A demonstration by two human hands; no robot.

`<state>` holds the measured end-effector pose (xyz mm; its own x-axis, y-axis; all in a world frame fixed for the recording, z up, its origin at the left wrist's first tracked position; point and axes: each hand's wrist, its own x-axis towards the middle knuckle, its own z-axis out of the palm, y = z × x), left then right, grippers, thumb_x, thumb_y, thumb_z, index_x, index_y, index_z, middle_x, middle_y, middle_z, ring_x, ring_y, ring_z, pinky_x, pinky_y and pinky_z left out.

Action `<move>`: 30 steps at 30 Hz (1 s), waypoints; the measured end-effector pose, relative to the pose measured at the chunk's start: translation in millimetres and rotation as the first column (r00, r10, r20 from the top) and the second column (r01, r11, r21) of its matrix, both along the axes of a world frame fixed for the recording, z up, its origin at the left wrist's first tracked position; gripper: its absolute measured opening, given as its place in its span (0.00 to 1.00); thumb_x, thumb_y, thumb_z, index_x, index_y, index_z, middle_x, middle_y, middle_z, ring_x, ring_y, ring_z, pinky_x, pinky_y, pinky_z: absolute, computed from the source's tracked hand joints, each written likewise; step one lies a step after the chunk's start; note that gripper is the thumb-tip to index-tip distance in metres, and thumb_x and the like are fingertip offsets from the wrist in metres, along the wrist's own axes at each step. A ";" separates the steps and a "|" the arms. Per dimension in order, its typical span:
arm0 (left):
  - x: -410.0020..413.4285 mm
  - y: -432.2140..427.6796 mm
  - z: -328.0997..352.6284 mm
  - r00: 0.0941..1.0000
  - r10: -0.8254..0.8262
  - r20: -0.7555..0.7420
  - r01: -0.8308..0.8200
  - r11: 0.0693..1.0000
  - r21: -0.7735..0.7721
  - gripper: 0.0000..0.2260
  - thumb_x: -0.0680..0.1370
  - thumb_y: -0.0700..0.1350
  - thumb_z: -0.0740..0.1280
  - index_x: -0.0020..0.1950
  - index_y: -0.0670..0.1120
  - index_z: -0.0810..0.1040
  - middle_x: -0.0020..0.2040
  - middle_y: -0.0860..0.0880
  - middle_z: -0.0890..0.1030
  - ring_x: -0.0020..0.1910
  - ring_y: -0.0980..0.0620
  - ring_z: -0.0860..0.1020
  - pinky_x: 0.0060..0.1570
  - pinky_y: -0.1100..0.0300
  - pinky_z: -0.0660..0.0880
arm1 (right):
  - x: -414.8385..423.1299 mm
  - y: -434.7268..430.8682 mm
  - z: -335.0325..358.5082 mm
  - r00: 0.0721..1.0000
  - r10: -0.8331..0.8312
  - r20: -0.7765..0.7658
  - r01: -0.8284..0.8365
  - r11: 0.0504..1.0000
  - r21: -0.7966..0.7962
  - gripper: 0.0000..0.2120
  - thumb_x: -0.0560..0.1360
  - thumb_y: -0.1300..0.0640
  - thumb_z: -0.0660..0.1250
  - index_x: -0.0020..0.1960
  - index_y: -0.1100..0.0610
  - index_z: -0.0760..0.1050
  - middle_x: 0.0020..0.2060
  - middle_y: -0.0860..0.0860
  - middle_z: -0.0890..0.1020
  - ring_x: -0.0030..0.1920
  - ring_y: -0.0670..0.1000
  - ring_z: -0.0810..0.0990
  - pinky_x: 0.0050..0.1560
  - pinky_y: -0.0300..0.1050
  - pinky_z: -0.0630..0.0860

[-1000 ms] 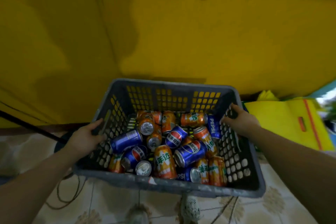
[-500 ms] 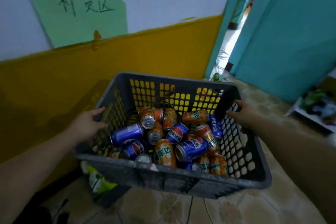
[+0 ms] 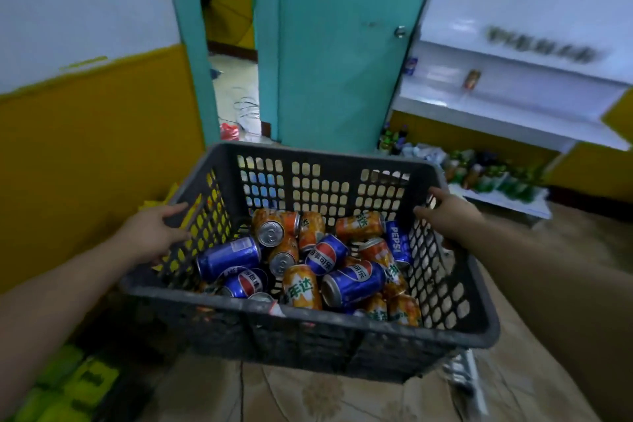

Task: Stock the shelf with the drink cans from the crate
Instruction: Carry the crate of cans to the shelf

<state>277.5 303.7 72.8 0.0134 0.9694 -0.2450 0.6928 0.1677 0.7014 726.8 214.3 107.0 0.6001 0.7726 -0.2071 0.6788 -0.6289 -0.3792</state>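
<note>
– Between the two hands, head view: crate (image 3: 308, 312) carried clear of the floor (image 3: 308, 394), one hand per side wall.
– Grip?
– Firm. The left hand (image 3: 150, 236) clamps the left wall near its rim from outside, and the right hand (image 3: 448, 212) curls over the right rim. Opposed holds keep the load level. Looks heavy, my guess.
– Cans?
– All drink cans (image 3: 352, 281) lie loose in the crate, orange and blue mixed. None in hand.
– Target?
– White shelf (image 3: 507, 103) ahead right, past the teal door (image 3: 342, 44), well apart from the crate. A lone can (image 3: 472, 79) stands on it, blurred. Bottles (image 3: 493, 175) sit on a low board beneath.
– Step?
– Transport, my read. Stocking from this crate not begun. Next: set it down near the shelf and free both hands. Risk: tilt it and the loose cans roll.
</note>
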 end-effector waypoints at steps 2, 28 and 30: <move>40.0 22.3 -3.1 0.997 -0.071 -0.014 0.071 0.997 0.000 0.28 0.74 0.38 0.71 0.72 0.52 0.68 0.31 0.41 0.76 0.24 0.47 0.68 0.23 0.59 0.69 | 33.6 -5.8 2.4 0.998 -0.066 -0.011 0.066 0.998 -0.018 0.33 0.76 0.41 0.65 0.77 0.46 0.56 0.45 0.56 0.79 0.35 0.56 0.79 0.31 0.47 0.80; 483.2 315.3 -21.1 0.752 -0.658 -0.023 0.656 0.752 -0.069 0.28 0.75 0.35 0.68 0.74 0.49 0.66 0.27 0.43 0.72 0.20 0.49 0.67 0.18 0.63 0.64 | 320.5 58.0 -17.5 0.741 -0.670 -0.040 0.667 0.742 -0.061 0.32 0.77 0.47 0.66 0.77 0.46 0.57 0.52 0.57 0.75 0.40 0.55 0.81 0.37 0.49 0.83; 515.6 328.2 -23.5 0.745 -0.666 -0.024 0.664 0.745 -0.067 0.29 0.75 0.35 0.68 0.74 0.49 0.66 0.27 0.44 0.72 0.20 0.49 0.67 0.18 0.63 0.64 | 347.4 68.3 -16.8 0.727 -0.685 -0.053 0.682 0.729 -0.059 0.32 0.77 0.47 0.66 0.77 0.46 0.57 0.47 0.56 0.76 0.40 0.55 0.82 0.37 0.50 0.83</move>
